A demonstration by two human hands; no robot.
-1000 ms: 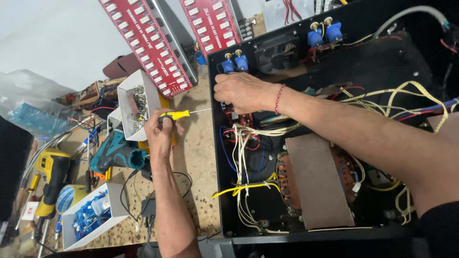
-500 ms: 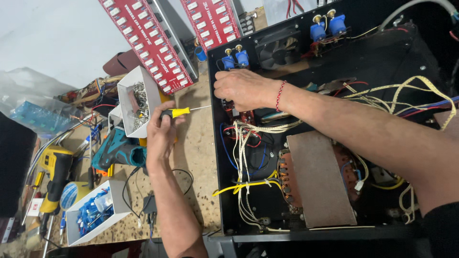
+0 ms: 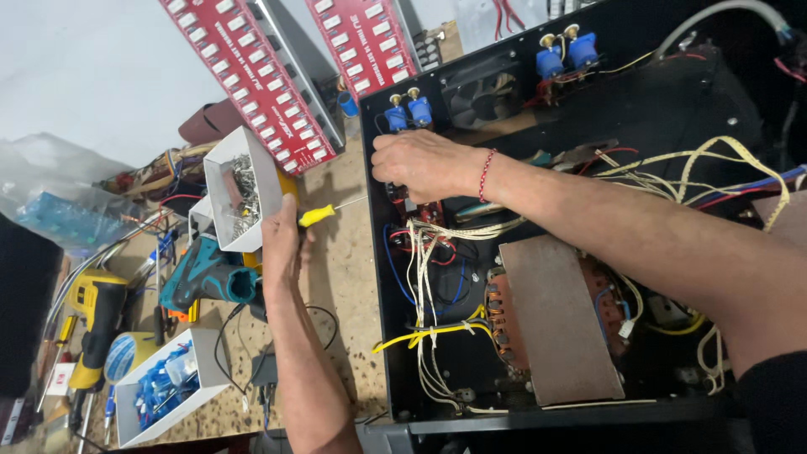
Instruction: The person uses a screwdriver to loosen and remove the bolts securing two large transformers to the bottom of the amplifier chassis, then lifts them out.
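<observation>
The left hand point(image 3: 282, 244) is curled shut around a yellow-handled screwdriver point(image 3: 324, 213), whose thin shaft points toward two o'clock across the speckled counter point(image 3: 349, 261) at the near wall of the open black metal chassis point(image 3: 672, 92). The hand sits just at three o'clock of a white box of small metal screws point(image 3: 239, 189), touching or almost touching its side; I cannot tell which. The right hand point(image 3: 420, 161), a red thread bracelet point(image 3: 485, 172) at its wrist, reaches into the chassis with fingers bent down and pressed together at the corner under a pair of blue binding posts point(image 3: 409, 109); what the fingertips pinch is hidden beneath the hand. At five o'clock of that hand lies a bundle of pale wires point(image 3: 424, 277), and further at four o'clock the big transformer point(image 3: 555, 324) under a brown sheet. A teal cordless driver point(image 3: 206, 277) lies at eight o'clock of the left hand, with a white box of blue connectors point(image 3: 160, 391) beyond it. By my reading, the step in hand is a fastening at the chassis corner: the right hand seems to steady a small part while the screwdriver waits outside. The next move would call for swinging the tip over the wall and into the screw head without snagging the wires
</observation>
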